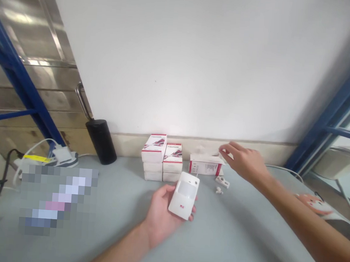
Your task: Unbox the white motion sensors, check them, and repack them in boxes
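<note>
My left hand (164,214) is wrapped around a white motion sensor (184,196), with its front facing up toward me. The sensor has a pale lens window and a small red mark. Farther right, my right hand (243,161) is at the end of an opened white and red box (205,165) that lies on its side. Its thumb and fingers are pinched together near the box's flap, and I cannot make out what is between them. A small white bracket (222,182) and a smaller white piece (219,190) lie on the table in front of that box.
Several white and red boxes (154,155) are stacked against the wall. A black cylinder with a metal loop (101,142) stands to their left. A power strip with a charger (64,155) and cables lies far left, near a blurred-out object (59,198). Blue posts frame both sides.
</note>
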`<action>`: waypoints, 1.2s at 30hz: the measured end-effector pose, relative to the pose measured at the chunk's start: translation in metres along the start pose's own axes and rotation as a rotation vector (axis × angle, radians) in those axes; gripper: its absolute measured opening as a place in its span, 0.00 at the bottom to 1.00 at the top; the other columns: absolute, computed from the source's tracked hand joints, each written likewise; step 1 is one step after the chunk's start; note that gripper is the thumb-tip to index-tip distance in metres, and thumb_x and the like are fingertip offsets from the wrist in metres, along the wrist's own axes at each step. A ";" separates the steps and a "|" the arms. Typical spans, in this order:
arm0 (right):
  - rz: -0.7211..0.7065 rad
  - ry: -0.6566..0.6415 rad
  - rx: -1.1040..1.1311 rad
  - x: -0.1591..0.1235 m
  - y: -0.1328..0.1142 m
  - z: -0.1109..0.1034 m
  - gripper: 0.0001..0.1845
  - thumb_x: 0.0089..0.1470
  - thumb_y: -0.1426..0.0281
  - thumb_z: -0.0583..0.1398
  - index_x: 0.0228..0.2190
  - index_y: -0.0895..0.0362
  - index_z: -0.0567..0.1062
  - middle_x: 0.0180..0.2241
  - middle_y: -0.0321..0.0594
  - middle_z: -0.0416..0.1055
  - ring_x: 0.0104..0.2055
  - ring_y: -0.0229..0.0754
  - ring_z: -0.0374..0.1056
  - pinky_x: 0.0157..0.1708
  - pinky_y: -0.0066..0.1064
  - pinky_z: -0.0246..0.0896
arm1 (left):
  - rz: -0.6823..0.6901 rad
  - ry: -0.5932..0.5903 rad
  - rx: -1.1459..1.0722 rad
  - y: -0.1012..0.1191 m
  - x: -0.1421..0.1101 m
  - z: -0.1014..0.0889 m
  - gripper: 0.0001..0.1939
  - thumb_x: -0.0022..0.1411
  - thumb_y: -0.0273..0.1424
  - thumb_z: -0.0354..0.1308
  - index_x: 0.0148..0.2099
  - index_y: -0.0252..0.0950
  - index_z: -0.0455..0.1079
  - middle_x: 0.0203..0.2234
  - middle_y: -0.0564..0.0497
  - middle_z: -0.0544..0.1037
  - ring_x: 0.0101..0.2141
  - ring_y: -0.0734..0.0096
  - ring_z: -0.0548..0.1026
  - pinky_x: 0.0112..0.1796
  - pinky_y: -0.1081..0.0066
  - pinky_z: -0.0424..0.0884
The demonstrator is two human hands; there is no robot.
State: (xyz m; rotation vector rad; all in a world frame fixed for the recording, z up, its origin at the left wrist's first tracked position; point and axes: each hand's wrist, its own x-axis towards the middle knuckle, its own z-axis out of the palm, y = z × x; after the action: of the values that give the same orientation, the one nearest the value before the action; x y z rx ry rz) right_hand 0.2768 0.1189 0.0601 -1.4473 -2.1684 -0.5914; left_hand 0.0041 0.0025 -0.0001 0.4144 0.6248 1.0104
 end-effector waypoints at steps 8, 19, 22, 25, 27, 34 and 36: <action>0.091 0.186 0.108 -0.070 -0.008 0.031 0.16 0.71 0.62 0.55 0.37 0.48 0.82 0.34 0.35 0.80 0.24 0.35 0.68 0.27 0.31 0.52 | -0.010 0.058 -0.014 0.003 -0.006 0.003 0.24 0.64 0.34 0.54 0.58 0.27 0.71 0.40 0.33 0.81 0.31 0.56 0.77 0.34 0.62 0.67; 0.149 0.165 0.307 -0.078 -0.022 0.031 0.13 0.68 0.62 0.57 0.37 0.48 0.81 0.33 0.36 0.80 0.25 0.36 0.68 0.27 0.30 0.56 | 0.028 -0.057 0.145 -0.003 -0.005 -0.001 0.20 0.69 0.35 0.51 0.55 0.27 0.72 0.42 0.33 0.81 0.33 0.51 0.79 0.36 0.58 0.69; 0.166 0.167 0.405 -0.079 -0.031 0.030 0.11 0.68 0.62 0.58 0.37 0.48 0.80 0.35 0.36 0.80 0.27 0.38 0.72 0.27 0.30 0.59 | 0.045 -0.066 0.180 -0.004 -0.005 0.000 0.20 0.69 0.35 0.51 0.53 0.26 0.74 0.43 0.32 0.80 0.33 0.51 0.79 0.36 0.57 0.70; 0.178 0.167 0.525 -0.079 -0.036 0.029 0.10 0.68 0.63 0.58 0.38 0.49 0.79 0.37 0.37 0.81 0.30 0.40 0.75 0.29 0.31 0.63 | 0.026 -0.079 0.193 -0.004 -0.006 0.000 0.21 0.68 0.36 0.52 0.55 0.26 0.73 0.42 0.32 0.80 0.33 0.51 0.79 0.36 0.58 0.70; 0.171 0.147 0.577 -0.079 -0.036 0.030 0.09 0.68 0.64 0.57 0.38 0.49 0.78 0.38 0.38 0.81 0.32 0.41 0.77 0.30 0.31 0.65 | 0.037 -0.072 0.197 -0.003 -0.006 0.001 0.23 0.68 0.35 0.51 0.60 0.28 0.71 0.42 0.33 0.81 0.33 0.52 0.79 0.35 0.58 0.70; 0.218 0.128 0.684 -0.082 -0.052 0.013 0.17 0.66 0.63 0.59 0.55 0.47 0.72 0.36 0.39 0.72 0.27 0.39 0.65 0.28 0.34 0.66 | 0.115 -0.061 0.258 -0.007 -0.009 0.003 0.31 0.71 0.35 0.49 0.73 0.40 0.55 0.42 0.39 0.81 0.34 0.53 0.80 0.36 0.59 0.71; 0.132 0.068 0.789 -0.084 -0.067 0.002 0.15 0.67 0.63 0.59 0.54 0.47 0.73 0.41 0.41 0.72 0.31 0.40 0.68 0.30 0.34 0.68 | 0.125 -0.056 0.276 -0.009 -0.009 0.003 0.31 0.71 0.35 0.50 0.73 0.42 0.54 0.43 0.40 0.80 0.34 0.52 0.80 0.36 0.58 0.72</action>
State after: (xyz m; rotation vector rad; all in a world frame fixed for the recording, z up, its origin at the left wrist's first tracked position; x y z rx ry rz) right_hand 0.2427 0.0350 0.0025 -1.0839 -1.8924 0.2527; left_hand 0.0084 -0.0100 -0.0009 0.7302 0.6968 1.0300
